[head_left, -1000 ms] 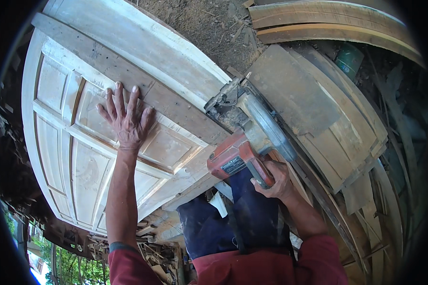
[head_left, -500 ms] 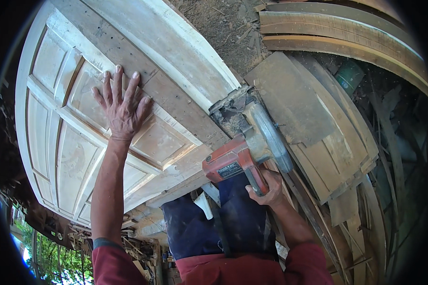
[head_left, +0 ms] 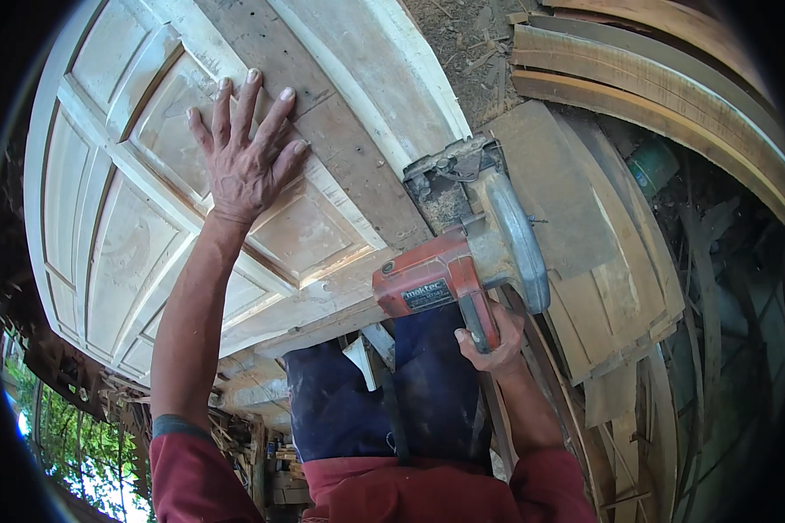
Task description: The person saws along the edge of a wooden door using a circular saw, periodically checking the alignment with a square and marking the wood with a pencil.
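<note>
Left hand (head_left: 242, 179), ten o'clock, lies fingers apart on panelled door (head_left: 310, 228); right hand (head_left: 502, 342), four o'clock, clamps fingers around circular saw (head_left: 427, 268).

The head view has turned since the earlier pictures: the panelled door (head_left: 139, 231) now slants more steeply, and the far end of the weathered plank (head_left: 344, 139) has passed out of view. The left hand (head_left: 242, 170) appears higher, its forearm leaning more. The red circular saw (head_left: 427, 270) appears rotated slightly clockwise, and more curved boards (head_left: 637, 74) show at upper right.
</note>
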A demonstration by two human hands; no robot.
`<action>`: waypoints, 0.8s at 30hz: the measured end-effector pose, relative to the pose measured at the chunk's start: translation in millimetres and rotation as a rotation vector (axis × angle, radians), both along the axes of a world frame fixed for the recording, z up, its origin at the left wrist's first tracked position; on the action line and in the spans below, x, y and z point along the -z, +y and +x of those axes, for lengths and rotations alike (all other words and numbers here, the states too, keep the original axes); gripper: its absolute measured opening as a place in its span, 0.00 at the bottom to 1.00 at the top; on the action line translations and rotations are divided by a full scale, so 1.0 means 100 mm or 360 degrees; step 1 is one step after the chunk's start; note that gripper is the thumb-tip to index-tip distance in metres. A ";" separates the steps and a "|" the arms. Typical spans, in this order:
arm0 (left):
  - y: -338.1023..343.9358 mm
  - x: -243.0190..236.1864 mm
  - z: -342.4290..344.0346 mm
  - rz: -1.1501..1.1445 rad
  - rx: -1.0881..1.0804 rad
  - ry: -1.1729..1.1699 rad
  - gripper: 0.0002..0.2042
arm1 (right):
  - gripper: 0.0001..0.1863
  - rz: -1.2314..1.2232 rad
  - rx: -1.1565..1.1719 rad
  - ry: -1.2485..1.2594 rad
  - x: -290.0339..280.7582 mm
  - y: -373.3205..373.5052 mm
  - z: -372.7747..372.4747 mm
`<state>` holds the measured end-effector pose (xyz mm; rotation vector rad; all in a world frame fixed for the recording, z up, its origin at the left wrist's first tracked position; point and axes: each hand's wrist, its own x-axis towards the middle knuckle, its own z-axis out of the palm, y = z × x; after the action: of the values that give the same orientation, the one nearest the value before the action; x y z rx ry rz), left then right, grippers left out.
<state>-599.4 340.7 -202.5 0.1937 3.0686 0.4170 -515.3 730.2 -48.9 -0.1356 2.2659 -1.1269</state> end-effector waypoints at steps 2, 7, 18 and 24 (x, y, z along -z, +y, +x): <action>0.00 0.00 0.00 -0.0001 -0.0005 0.0001 0.28 | 0.21 0.0009 0.0029 -0.0011 0.00 -0.01 0.00; -0.01 0.02 0.01 0.0006 0.0000 0.0036 0.28 | 0.19 0.0000 0.0043 0.0000 -0.02 -0.08 -0.07; 0.01 0.00 0.02 0.0008 -0.0010 0.0020 0.28 | 0.18 -0.0002 0.0026 0.0032 -0.01 -0.17 -0.16; 0.02 0.00 0.01 0.0025 -0.0010 0.0026 0.28 | 0.18 -0.0020 0.0010 0.0041 -0.02 -0.22 -0.22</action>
<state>-598.9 342.6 -202.1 0.1890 3.0837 0.4424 -537.0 708.5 -47.2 -0.1489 2.2836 -1.1489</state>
